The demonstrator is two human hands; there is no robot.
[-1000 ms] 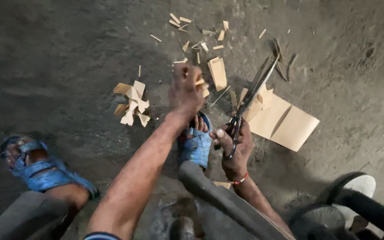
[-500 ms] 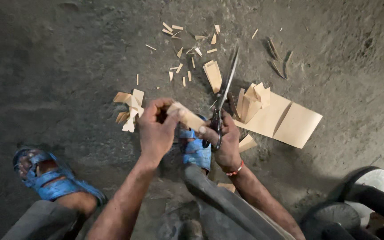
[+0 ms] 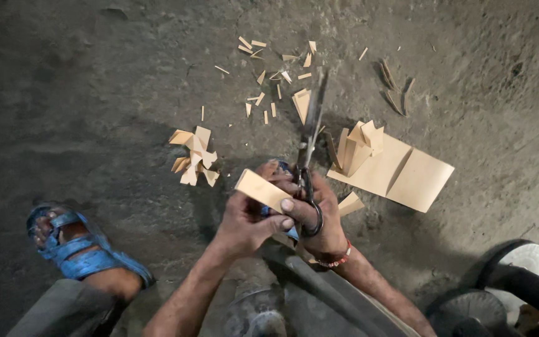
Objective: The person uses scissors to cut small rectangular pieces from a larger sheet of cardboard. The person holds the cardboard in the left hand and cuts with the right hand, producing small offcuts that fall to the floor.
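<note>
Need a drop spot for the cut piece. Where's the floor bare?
Bare floor left of the scrap pile, above the blue sandal. Also far right beyond the flat sheet. Crowded: offcuts ahead of both hands.

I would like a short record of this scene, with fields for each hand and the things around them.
left hand: holds a tan card piece
right hand: grips scissors, blades pointing away
floor: dark, gritty
right of the hands: flat card sheet with folded pieces on it
left of the hands: small pile of offcuts
footwear: blue sandal
</note>
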